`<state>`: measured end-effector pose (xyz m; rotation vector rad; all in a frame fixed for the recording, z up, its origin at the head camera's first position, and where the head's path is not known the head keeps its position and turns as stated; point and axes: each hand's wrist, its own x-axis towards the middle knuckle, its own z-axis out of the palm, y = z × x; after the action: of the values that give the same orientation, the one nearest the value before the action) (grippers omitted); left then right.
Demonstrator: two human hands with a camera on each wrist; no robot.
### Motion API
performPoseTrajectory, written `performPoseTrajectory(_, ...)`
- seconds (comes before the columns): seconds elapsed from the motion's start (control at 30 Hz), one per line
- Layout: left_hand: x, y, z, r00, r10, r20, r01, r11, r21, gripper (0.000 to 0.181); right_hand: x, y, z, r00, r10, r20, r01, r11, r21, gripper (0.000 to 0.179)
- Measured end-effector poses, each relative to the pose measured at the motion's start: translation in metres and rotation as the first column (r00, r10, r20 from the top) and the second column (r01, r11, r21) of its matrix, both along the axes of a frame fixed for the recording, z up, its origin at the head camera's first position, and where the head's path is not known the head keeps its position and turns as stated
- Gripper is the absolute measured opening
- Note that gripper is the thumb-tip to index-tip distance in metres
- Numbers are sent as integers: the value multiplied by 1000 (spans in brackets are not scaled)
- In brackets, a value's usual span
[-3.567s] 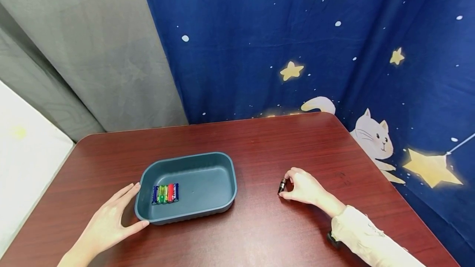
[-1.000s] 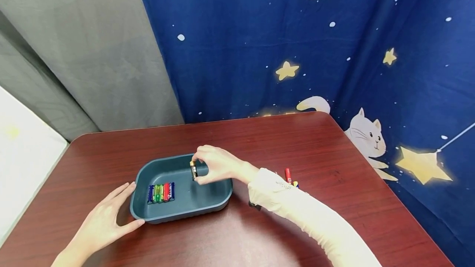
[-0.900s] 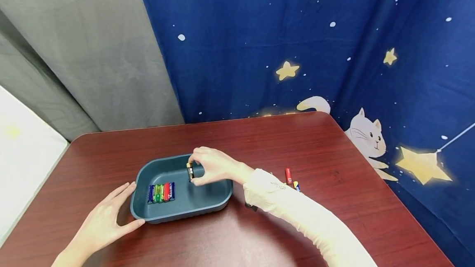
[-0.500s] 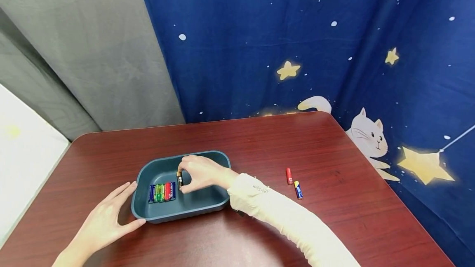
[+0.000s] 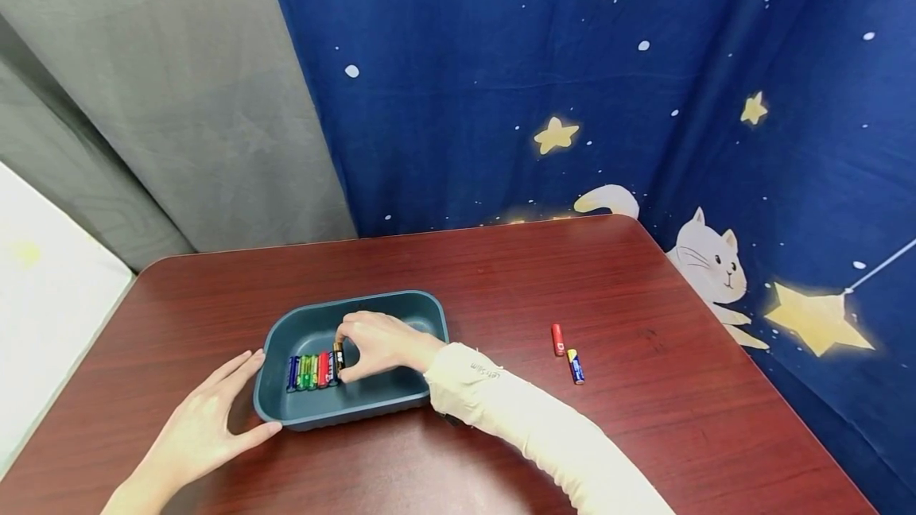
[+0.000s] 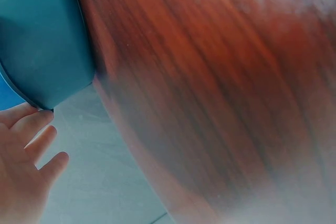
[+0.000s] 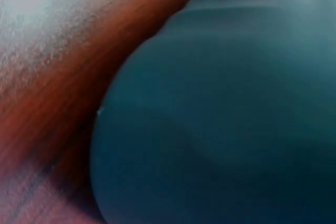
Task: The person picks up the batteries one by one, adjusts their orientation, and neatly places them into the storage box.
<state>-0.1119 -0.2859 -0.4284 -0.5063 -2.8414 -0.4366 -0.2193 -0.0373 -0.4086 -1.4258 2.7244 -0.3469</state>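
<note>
In the head view my right hand (image 5: 377, 344) reaches into a blue-green plastic tray (image 5: 386, 404). Its thumb and fingers pinch a black and gold battery (image 5: 339, 358) by the two ends, at the right end of a row. That row holds several batteries side by side, among them a red battery (image 5: 323, 369) and a green battery (image 5: 305, 373). My left hand (image 5: 196, 427) has its fingers spread, the fingertips and thumb at the tray's left rim. The left wrist view shows those fingertips at the rim too. Only the tray's outer wall (image 7: 220, 108) fills the right wrist view.
Right of the tray, a red battery (image 5: 558, 339) and a blue and yellow battery (image 5: 576, 366) lie on the reddish wooden table (image 5: 501, 276). A blue star-patterned curtain (image 5: 458, 102) and a grey curtain (image 5: 172, 102) hang behind the table.
My right hand has picked the black and gold battery off the table at right, carried it left into the tray and brought it against the row. My left hand has stayed at the rim.
</note>
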Motion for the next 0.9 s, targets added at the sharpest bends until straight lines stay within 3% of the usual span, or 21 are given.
performPoseTrajectory(0.53,1,1,0,1000,0,-11,0,1000,7,91,-2,-7,-15,999,-21,-37,26,989,143,40)
performPoseTrajectory(0.9,1,0,-1,1000,0,-12,0,1000,8,92,-2,-10,-18,999,-23,-44,31,981,190,35)
